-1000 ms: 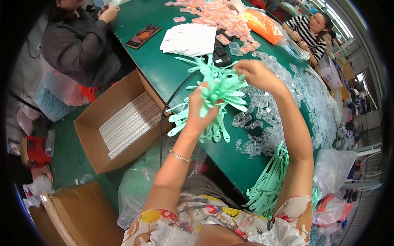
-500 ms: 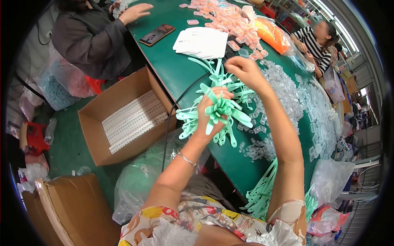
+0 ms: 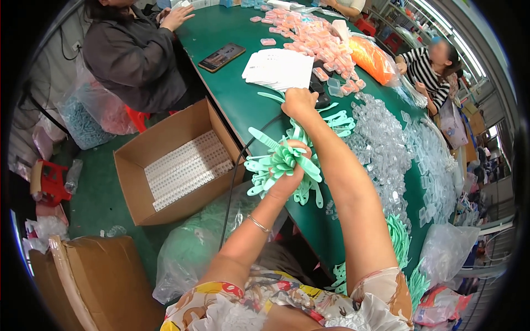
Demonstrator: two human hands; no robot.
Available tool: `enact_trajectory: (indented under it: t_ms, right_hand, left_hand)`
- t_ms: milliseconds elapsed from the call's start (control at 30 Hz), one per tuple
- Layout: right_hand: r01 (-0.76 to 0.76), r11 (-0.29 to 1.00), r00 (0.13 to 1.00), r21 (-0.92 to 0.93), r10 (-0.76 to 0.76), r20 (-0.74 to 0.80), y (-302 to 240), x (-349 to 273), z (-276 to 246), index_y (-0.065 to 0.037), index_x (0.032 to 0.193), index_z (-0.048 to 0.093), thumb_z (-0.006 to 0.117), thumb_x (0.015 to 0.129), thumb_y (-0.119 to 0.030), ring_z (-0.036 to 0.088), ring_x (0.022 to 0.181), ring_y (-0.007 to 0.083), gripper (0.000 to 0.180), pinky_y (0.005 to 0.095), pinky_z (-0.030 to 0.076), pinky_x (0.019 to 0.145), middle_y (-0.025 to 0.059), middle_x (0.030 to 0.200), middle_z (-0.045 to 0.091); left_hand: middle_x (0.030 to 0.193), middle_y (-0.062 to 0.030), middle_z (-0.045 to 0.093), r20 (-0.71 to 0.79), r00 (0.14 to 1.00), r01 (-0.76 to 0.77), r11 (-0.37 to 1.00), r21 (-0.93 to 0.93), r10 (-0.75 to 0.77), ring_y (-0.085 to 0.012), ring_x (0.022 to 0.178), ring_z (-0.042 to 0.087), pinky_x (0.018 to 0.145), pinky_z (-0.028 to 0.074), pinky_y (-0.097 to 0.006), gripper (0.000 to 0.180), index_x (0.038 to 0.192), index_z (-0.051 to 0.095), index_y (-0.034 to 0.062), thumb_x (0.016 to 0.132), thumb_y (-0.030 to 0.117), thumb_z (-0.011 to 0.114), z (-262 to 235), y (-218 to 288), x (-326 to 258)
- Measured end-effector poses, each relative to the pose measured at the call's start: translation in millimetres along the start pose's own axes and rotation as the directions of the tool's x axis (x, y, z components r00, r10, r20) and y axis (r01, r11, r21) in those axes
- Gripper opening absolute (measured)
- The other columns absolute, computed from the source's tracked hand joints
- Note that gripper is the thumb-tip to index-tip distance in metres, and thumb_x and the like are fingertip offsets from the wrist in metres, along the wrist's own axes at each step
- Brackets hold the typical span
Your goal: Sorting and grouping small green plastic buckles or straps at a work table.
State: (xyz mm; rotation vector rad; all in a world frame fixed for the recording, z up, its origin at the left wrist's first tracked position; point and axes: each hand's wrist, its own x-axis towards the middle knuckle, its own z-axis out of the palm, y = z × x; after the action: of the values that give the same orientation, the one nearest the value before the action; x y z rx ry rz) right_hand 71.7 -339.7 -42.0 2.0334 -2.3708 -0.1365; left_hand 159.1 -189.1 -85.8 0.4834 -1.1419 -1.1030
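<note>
My left hand (image 3: 291,165) is wrapped round a bunch of mint-green plastic sticks (image 3: 282,160), flat with rounded ends that fan out toward me. Beyond it, my right hand (image 3: 301,103) is bent down at the green table, its fingers closed. A curved mint-green stick (image 3: 270,96) sticks out at its left side; whether the fingers grip it is hidden. More loose mint-green sticks (image 3: 341,122) lie right of my right hand, and others show beneath the bunch. A stack of white cards (image 3: 279,67) lies just past my right hand.
Heaps of clear plastic pieces (image 3: 381,149) and orange-pink cases (image 3: 309,36) cover the table's right and far parts. A phone (image 3: 222,57) lies near its left edge. An open carton (image 3: 132,193) stands on the left. A co-worker in dark clothes (image 3: 132,60) is at the far left.
My right hand has moved left and down onto the sticks past my left hand. The left hand still holds the bunch. The whole view has shifted slightly.
</note>
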Motion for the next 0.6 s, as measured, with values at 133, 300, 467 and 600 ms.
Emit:
enact_trajectory:
  t_ms: [133,300,467,600]
  right_hand:
    - [0.086,0.994,0.969,0.063,-0.069,-0.236,9.5,-8.9,8.2,-0.013,0.089,0.069,0.062,0.07,-0.024,0.056,0.097,0.0255,0.023,0.0458,0.036,0.081,0.007,0.096,0.064]
    - [0.398,0.843,0.875,0.361,-0.229,-0.427,43.0,-46.9,-17.4,-0.003,0.076,0.063,0.064,0.074,-0.028,0.058,0.059,0.0304,0.025,0.0396,0.042,0.061,0.0133,0.066,0.06]
    - [0.411,0.818,0.895,0.402,-0.278,-0.35,41.0,-100.0,-41.9,-0.004,0.074,0.059,0.062,0.076,-0.02,0.059,0.067,0.0292,0.017,0.0399,0.037,0.07,0.0112,0.065,0.059]
    - [0.632,0.689,0.739,0.354,-0.399,-0.543,57.4,-130.3,-37.3,-0.006,0.082,0.059,0.061,0.075,-0.012,0.056,0.073,0.0246,0.009,0.0386,0.035,0.076,0.0059,0.072,0.057]
  left_hand:
    - [0.08,-0.0026,0.058,-0.13,0.971,0.185,0.976,-0.112,-0.199,-0.0105,0.072,0.056,0.066,0.046,-0.025,0.012,0.087,0.053,0.0038,0.081,0.006,0.063,-2.7,11.0,5.2]
    - [0.091,-0.0089,0.06,-0.205,0.918,0.196,0.837,-0.511,-0.34,-0.0141,0.076,0.056,0.073,0.045,-0.028,0.015,0.093,0.054,0.0006,0.08,0.002,0.062,-7.7,7.8,23.8]
    - [0.099,-0.0116,0.06,-0.182,0.845,0.312,0.74,-0.596,-0.503,-0.0149,0.079,0.056,0.072,0.047,-0.028,0.027,0.105,0.054,-0.0009,0.08,0.002,0.063,-11.3,10.3,33.1]
    - [0.103,-0.0129,0.059,-0.101,0.816,0.348,0.624,-0.699,-0.569,-0.0146,0.077,0.054,0.072,0.047,-0.029,0.031,0.109,0.053,-0.0011,0.081,0.007,0.063,-14.5,6.4,33.5]
